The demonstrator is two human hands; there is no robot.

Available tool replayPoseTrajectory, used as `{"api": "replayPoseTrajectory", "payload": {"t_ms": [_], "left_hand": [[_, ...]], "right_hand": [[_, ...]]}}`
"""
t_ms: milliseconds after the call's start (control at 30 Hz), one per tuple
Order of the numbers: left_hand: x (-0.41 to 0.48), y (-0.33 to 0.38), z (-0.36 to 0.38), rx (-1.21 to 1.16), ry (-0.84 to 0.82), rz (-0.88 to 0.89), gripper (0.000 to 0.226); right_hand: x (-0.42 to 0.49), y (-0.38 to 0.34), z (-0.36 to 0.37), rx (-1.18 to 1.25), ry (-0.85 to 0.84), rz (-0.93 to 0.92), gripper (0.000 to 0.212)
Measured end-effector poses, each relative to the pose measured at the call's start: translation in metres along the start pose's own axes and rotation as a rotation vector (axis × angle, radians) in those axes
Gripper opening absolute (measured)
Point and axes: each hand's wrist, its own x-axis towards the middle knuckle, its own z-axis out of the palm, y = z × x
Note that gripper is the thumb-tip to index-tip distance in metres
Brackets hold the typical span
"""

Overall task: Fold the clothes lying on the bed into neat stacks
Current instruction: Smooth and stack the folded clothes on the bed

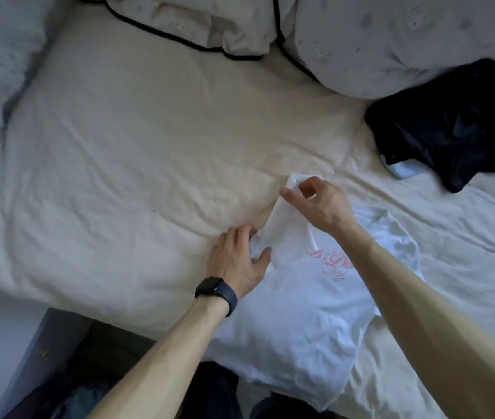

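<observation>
The white T-shirt [294,322] lies flat on the bed [119,161] under both forearms, its long axis running from the hem at the near edge to the collar just past the right wrist. The right hand [319,204] pinches the sleeve [282,219], drawn out away from the body. The left hand [235,258] presses flat, fingers relaxed, at the sleeve's base. The pink cursive print [331,263] is partly hidden by the right forearm and cannot be read.
</observation>
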Motion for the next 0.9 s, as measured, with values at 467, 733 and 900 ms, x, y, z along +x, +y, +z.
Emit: {"api": "replayPoseTrajectory", "payload": {"t_ms": [467, 733, 900], "left_hand": [[0.004, -0.014, -0.016, -0.175, -0.163, -0.300, 0.041], [0.010, -0.015, -0.015, -0.068, -0.167, -0.300, 0.032], [0.028, 0.004, -0.023, -0.042, -0.166, -0.225, 0.034]], "right_hand": [[0.028, -0.007, 0.007, 0.314, -0.130, 0.187, 0.035], [0.029, -0.008, 0.016, 0.492, -0.069, 0.130, 0.024], [-0.015, 0.006, 0.018, 0.303, -0.073, 0.169, 0.050]]}}
